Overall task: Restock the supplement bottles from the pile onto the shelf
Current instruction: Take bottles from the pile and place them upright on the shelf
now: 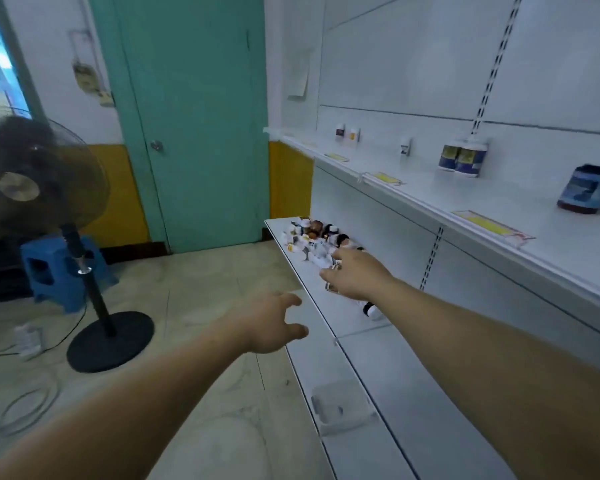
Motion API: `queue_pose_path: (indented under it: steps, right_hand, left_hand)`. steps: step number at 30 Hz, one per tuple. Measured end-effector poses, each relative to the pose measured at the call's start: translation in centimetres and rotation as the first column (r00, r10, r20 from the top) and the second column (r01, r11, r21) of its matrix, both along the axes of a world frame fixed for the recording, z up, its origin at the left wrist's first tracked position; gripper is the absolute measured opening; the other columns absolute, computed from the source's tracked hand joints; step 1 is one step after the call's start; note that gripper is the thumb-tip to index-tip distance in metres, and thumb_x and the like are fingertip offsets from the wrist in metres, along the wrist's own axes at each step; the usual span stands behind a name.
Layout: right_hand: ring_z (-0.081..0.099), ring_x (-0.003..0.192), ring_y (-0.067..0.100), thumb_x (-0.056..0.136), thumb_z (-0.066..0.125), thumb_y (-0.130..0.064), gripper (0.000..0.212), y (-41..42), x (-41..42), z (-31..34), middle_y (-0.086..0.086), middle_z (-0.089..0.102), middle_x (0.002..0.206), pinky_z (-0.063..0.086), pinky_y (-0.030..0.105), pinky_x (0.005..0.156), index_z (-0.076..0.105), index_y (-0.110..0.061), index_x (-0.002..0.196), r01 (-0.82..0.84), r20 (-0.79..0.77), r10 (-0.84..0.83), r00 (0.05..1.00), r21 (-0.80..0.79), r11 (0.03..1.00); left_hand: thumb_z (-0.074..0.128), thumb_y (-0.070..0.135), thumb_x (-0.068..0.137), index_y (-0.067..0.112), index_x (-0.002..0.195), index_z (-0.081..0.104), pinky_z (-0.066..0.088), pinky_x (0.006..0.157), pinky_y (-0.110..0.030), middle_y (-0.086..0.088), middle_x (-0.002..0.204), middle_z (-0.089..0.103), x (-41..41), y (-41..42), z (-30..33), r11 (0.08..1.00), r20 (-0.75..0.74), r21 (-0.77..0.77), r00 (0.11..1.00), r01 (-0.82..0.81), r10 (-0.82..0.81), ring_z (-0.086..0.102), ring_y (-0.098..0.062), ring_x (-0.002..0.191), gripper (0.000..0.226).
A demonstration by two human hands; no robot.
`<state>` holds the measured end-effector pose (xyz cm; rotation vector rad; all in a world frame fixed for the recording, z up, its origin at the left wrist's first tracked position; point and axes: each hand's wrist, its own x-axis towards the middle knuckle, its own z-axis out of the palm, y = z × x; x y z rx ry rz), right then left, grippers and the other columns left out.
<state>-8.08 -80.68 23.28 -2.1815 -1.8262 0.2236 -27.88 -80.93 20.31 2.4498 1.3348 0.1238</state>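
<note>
A pile of small supplement bottles [312,237] lies on the far end of the low white shelf [361,348]. My right hand [355,273] is stretched over the near edge of the pile with its fingers spread, touching bottles below it; a bottle with a yellowish label shows under the fingers. One bottle [373,310] lies apart, under my right wrist. My left hand [274,323] hovers beside the shelf's front edge, its fingers loosely curled and holding nothing. On the upper shelf [499,202] stand a few bottles: two blue-labelled ones [463,159] and a dark jar [584,192].
A standing fan [35,174] on a black round base and a blue plastic stool [63,268] are on the floor to the left, with cables around them. A teal door [194,116] is straight ahead. Yellow price tags [489,225] line the upper shelf's edge.
</note>
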Motion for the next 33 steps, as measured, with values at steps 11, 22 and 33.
queue_pose_path:
  steps: [11,22,33]
  right_hand:
    - [0.05,0.118,0.029,0.088,0.05,-0.054,0.058,22.0,4.9,-5.0,0.01,0.05,0.137,0.044,0.037,0.094,0.047,-0.018,0.133,0.171,-0.076,-0.18,0.981,-0.108,0.979]
    - [0.056,0.105,0.028,0.086,0.055,-0.05,0.057,44.0,9.6,-12.1,0.009,0.055,0.129,0.043,0.029,0.076,0.045,-0.022,0.134,0.294,-0.219,-0.336,0.916,-0.204,0.934]
    - [0.052,0.115,0.03,0.091,0.054,-0.047,0.055,58.2,6.8,-22.0,0.014,0.051,0.131,0.045,0.038,0.092,0.046,-0.008,0.129,0.558,-0.193,-0.613,0.766,-0.273,0.783]
  left_hand:
    - [0.056,0.052,0.087,0.025,0.143,0.035,0.032,0.104,-0.032,-0.003,0.15,0.031,3.8,28.4,-3.5,0.984,-0.102,-0.113,0.984,0.135,-0.146,0.036,-0.023,0.132,0.065]
    - [0.057,0.05,0.087,0.023,0.144,0.033,0.029,0.108,-0.034,-0.004,0.151,0.03,8.1,53.8,-9.8,0.962,-0.213,-0.191,0.949,0.195,-0.234,0.031,-0.023,0.135,0.068]
    - [0.06,0.04,0.089,0.016,0.149,0.02,0.024,0.111,-0.03,-0.006,0.155,0.02,14.3,75.2,-18.2,0.801,-0.153,-0.28,0.799,0.529,-0.581,0.024,-0.024,0.14,0.076]
